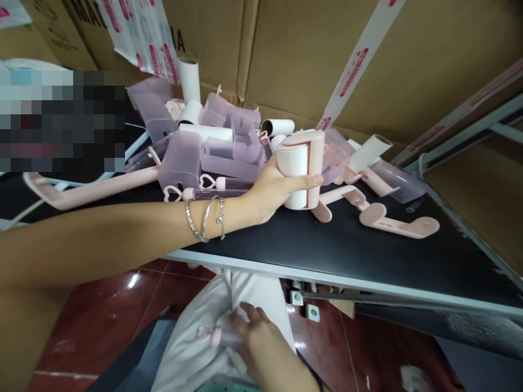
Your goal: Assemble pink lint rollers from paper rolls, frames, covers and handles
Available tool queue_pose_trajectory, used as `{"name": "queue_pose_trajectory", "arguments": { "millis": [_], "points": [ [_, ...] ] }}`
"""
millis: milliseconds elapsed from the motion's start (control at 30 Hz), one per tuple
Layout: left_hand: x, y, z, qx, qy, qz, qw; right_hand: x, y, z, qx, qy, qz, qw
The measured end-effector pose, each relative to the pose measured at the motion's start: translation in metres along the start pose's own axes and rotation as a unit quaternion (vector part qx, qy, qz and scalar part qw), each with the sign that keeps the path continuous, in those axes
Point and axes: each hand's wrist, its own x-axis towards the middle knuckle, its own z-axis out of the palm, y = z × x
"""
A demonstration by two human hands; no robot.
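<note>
Left hand (273, 190) grips lint roller (300, 169); right hand (261, 332) apparently holds handle (218, 336).

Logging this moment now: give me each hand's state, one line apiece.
Left hand: closed around the white lint roller above the black table.
Right hand: down at the white bag, fingers on a pink-ended clear tube; grip cannot be told.

rollers (300, 169) and covers (229, 152) piled on table (368, 250).
</note>
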Motion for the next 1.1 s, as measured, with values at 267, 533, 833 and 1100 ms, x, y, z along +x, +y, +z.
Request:
{"name": "queue_pose_trajectory", "arguments": {
  "millis": [267,533,833,1100],
  "points": [
    [-0.001,0.005,0.003,-0.004,0.006,-0.002,1.0,0.047,0.002,0.103,-0.014,-0.11,0.137,0.984],
    [-0.009,0.011,0.004,-0.019,0.0,-0.045,0.999,-0.137,0.019,-0.119,-0.098,0.377,0.082,0.917],
    [-0.014,0.015,0.008,-0.031,-0.072,-0.102,0.992,-0.096,0.106,-0.298,-0.219,0.404,0.168,0.872],
    [-0.013,0.018,0.009,-0.039,-0.012,-0.137,0.99,-0.052,0.136,-0.323,-0.161,0.333,0.111,0.923]
  ]
}}
